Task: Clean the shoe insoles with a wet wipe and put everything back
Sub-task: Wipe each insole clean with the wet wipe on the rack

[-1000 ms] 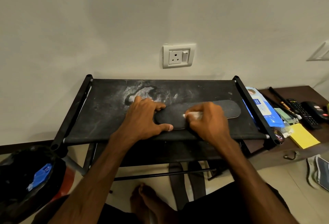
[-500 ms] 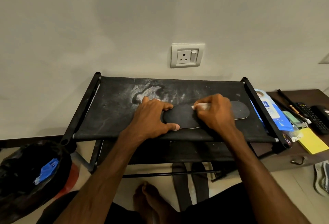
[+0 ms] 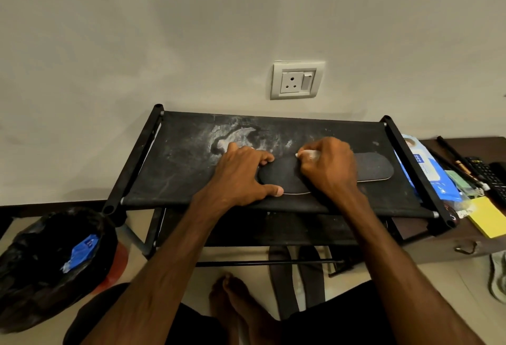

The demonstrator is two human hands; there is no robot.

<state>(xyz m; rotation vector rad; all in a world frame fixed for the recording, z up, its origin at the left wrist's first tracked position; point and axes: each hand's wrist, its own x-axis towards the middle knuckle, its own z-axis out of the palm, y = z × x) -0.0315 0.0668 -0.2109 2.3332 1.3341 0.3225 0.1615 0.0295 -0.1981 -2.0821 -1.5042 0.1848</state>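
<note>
**Head view.** The insole [image 3: 372, 166] lies flat and lengthwise on the top shelf of the rack [image 3: 178, 169], which likely serves as a firm bed for scrubbing. The left hand [image 3: 243, 174] clasps the insole's left end, thumb on the near edge and fingers on the far edge, presumably to stop it sliding. The right hand [image 3: 331, 172] is bunched round a wipe [image 3: 310, 154] and presses it on the insole's middle. The insole's right end lies clear of both hands.
</note>
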